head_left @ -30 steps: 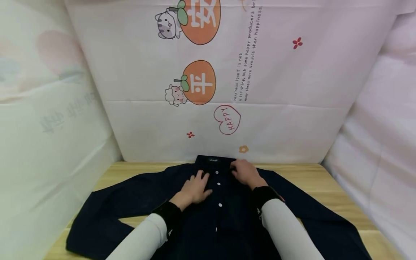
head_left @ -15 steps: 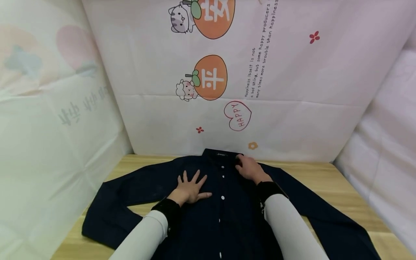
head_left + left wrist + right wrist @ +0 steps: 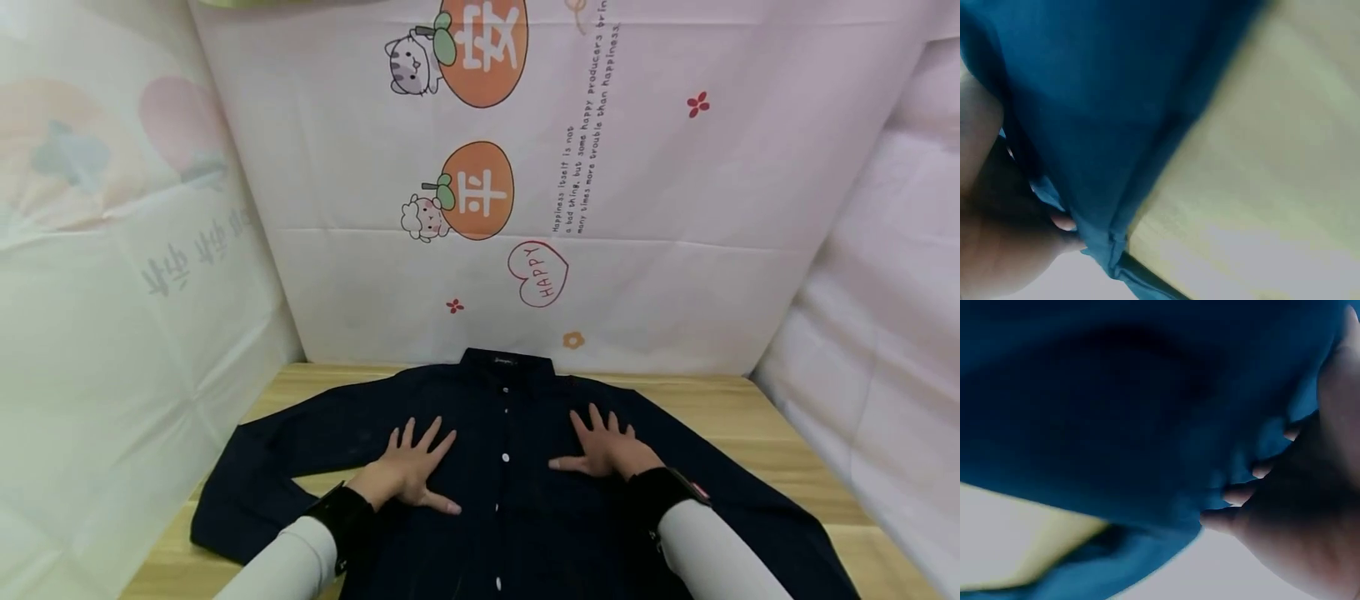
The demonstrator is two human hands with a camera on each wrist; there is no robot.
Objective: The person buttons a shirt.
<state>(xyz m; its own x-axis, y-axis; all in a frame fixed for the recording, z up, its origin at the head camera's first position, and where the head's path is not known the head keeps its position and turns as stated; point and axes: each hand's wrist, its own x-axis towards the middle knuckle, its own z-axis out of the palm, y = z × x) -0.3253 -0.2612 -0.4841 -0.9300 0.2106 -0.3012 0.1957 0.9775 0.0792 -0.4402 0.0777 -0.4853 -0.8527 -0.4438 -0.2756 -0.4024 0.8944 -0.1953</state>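
Note:
A dark navy button-up shirt [image 3: 480, 467] lies spread front side up, its collar [image 3: 507, 364] at the far end and white buttons down the middle. On the left half of its chest rests my left hand [image 3: 408, 471], fingers spread and thumb pointing to the buttons. My right hand [image 3: 603, 446] lies on the right half with its fingers spread too. In the left wrist view the shirt cloth [image 3: 1104, 112] runs beside the palm. Fingertips [image 3: 1244, 492] of the right hand touch the cloth in the right wrist view.
The shirt lies on a light wood table [image 3: 720, 408]. A white printed cloth [image 3: 637, 308] hangs upright behind it, and white cloth walls [image 3: 210, 350] stand at both sides. The left sleeve [image 3: 247, 475] bends back toward the body; the right sleeve [image 3: 757, 500] slants outward.
My right hand has let go of the collar, moved down onto the right chest and spread its fingers. My left hand has slid slightly down and left, fingers now spread.

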